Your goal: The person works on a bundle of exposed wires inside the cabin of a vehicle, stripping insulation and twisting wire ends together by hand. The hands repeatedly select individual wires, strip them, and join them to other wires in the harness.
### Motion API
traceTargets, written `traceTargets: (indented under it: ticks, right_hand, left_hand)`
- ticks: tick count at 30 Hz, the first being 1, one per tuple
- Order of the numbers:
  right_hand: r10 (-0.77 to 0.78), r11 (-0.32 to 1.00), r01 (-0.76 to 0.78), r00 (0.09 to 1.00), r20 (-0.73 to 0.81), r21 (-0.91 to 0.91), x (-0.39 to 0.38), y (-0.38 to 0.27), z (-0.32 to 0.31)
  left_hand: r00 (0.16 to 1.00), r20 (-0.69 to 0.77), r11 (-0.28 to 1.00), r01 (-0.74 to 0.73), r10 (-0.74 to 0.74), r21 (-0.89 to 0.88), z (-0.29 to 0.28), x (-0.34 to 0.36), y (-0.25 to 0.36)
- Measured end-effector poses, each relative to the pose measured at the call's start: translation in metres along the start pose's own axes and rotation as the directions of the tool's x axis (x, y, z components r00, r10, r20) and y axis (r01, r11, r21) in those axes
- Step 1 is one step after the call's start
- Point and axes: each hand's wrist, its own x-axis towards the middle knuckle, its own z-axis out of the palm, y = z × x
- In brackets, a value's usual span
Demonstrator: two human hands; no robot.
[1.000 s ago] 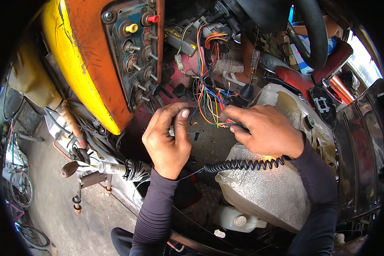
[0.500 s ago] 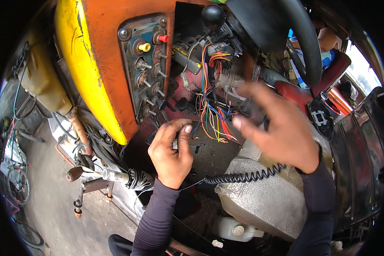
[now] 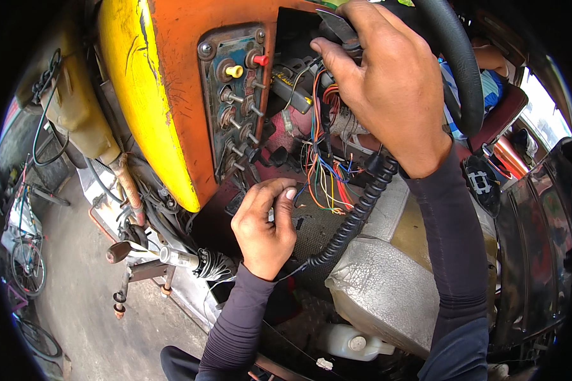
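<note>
My left hand (image 3: 265,222) is closed in a pinch just below a bundle of loose coloured wires (image 3: 327,174); whatever lies between thumb and finger is too small to make out. Those wires hang with bare ends over the dark floor mat. Up by the steering wheel (image 3: 461,70), my right hand (image 3: 391,86) curls thumb and fingers around a dark object with a thin shiny edge (image 3: 340,28), its kind unclear. A black coiled cord (image 3: 362,209) rises from near my left wrist and passes behind my right wrist, where its end is hidden.
On the left stands an orange and yellow panel (image 3: 178,95) with a plate of toggle switches (image 3: 235,108). A worn silver seat cover (image 3: 388,273) lies at right, a white plastic jug (image 3: 353,343) below it. Another person's arm (image 3: 489,60) shows beyond the wheel.
My right hand has swung up and away, from beside the wires to the steering wheel area, stretching the coiled cord upward. My left hand keeps its pinch; the whole view has shifted slightly.
</note>
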Motion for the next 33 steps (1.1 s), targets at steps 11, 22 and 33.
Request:
traceTargets:
  ticks: [11,22,33]
  right_hand:
    - [-0.089,0.992,0.104,0.976,-0.2,0.066,-0.003,0.025,0.007]
    - [0.324,0.713,-0.553,0.805,0.497,0.431,-0.066,0.005,-0.068]
    - [0.034,0.934,-0.335,0.432,0.901,0.125,-0.117,0.02,-0.054]
  left_hand:
    - [1.0,0.005,1.0,0.021,-0.021,-0.002,0.001,-0.001,-0.001]
    - [1.0,-0.014,1.0,-0.006,0.007,0.026,-0.003,0.001,-0.004]
    - [1.0,-0.02,1.0,0.005,-0.004,0.012,0.001,0.001,-0.004]
